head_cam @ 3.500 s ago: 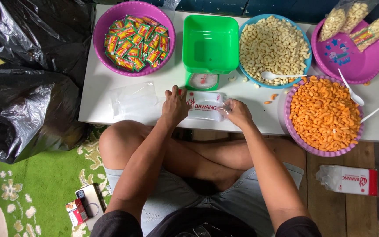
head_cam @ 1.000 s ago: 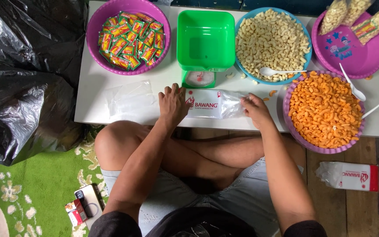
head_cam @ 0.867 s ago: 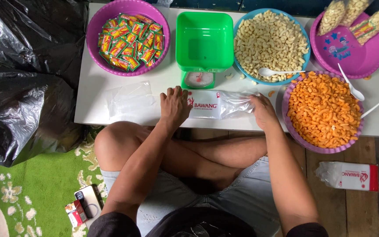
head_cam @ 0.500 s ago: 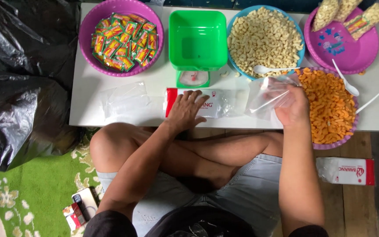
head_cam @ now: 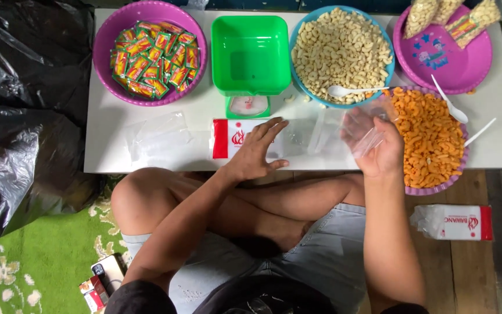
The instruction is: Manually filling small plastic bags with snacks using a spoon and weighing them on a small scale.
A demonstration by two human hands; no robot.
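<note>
White table (head_cam: 146,160), low, person seated cross-legged at its near edge. Black plastic sacks (head_cam: 24,116) to the left; contents hidden.

Containers, large to small:
- Purple basin (head_cam: 431,189) of orange curled snacks, overhanging the table's near edge.
- Blue bowl (head_cam: 301,87) of pale curled snacks, white spoon (head_cam: 350,91) on top.
- Purple bowl (head_cam: 103,75) of small green-and-red sachets.
- Pink plate (head_cam: 460,75) holding filled snack bags, cut off at the top edge.
- Green tub (head_cam: 251,55), empty, on a small scale.

Left hand (head_cam: 254,154) lies flat, fingers spread, pressing the printed pack of plastic bags (head_cam: 230,138) against the table. Right hand (head_cam: 379,148) pinches a single clear bag (head_cam: 361,125), lifted beside the orange snacks; its mouth is hard to make out.
</note>
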